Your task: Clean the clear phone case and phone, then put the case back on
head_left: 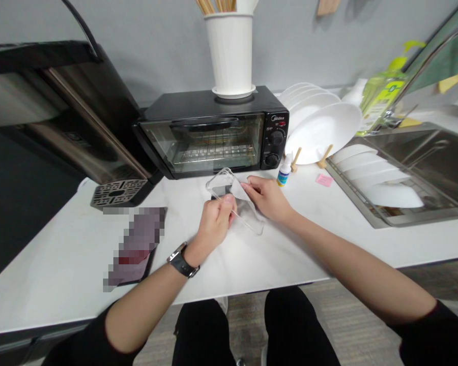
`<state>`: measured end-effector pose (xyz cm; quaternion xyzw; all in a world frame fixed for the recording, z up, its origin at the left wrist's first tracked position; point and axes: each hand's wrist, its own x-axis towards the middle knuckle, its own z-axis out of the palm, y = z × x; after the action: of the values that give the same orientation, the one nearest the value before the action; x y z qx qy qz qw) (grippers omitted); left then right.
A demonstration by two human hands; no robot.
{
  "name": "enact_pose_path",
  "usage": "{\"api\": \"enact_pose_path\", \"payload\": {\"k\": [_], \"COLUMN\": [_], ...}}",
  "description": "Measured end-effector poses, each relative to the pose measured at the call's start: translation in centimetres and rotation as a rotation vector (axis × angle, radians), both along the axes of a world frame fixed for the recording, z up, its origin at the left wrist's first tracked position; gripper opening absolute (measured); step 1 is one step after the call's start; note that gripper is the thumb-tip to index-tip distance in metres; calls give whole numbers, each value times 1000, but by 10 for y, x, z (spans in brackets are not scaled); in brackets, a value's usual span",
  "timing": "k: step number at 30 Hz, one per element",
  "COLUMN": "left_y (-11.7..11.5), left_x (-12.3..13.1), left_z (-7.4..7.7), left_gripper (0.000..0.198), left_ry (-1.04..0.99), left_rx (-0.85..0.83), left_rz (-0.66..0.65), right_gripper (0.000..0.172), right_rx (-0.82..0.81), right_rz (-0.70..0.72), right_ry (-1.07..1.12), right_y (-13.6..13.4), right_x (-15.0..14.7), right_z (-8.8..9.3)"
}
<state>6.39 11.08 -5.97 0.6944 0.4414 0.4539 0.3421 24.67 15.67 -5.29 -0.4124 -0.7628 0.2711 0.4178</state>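
A clear plastic phone case [229,190] lies tilted on the white counter [252,254] in front of the toaster oven. My left hand [213,223], with a dark watch on the wrist, grips the case's near long edge. My right hand [267,197] presses a small white wipe [239,189] onto the inside of the case. A phone [137,246] lies flat on the counter to the left, its screen blurred out.
A black toaster oven [213,132] stands behind the hands with a white utensil holder [231,53] on top. A small dropper bottle [284,172] and pink sticky note [324,180] sit to the right. White plates [320,127] fill a rack by the sink [423,162]. A black coffee machine [61,117] stands left.
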Motion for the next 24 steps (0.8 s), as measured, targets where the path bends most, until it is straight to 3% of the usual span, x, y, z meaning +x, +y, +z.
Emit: {"api": "enact_pose_path", "payload": {"k": [3, 8, 13, 18, 24], "left_y": [-1, -1, -2, -1, -1], "left_x": [0, 1, 2, 1, 2], "left_z": [0, 4, 4, 1, 4], "left_gripper": [67, 70, 71, 70, 72], "left_ry": [17, 74, 144, 118, 145], "left_rx": [-12, 29, 51, 9, 68], "left_rz": [-12, -20, -97, -28, -77], "right_gripper": [53, 40, 59, 45, 64], "right_rx": [15, 26, 10, 9, -59], "right_rz": [-63, 46, -76, 30, -119], "right_ry": [-77, 65, 30, 159, 117], "right_y": [-1, -1, 0, 0, 3], "right_x": [0, -2, -1, -3, -2], "right_z": [-1, 1, -2, -3, -4]}}
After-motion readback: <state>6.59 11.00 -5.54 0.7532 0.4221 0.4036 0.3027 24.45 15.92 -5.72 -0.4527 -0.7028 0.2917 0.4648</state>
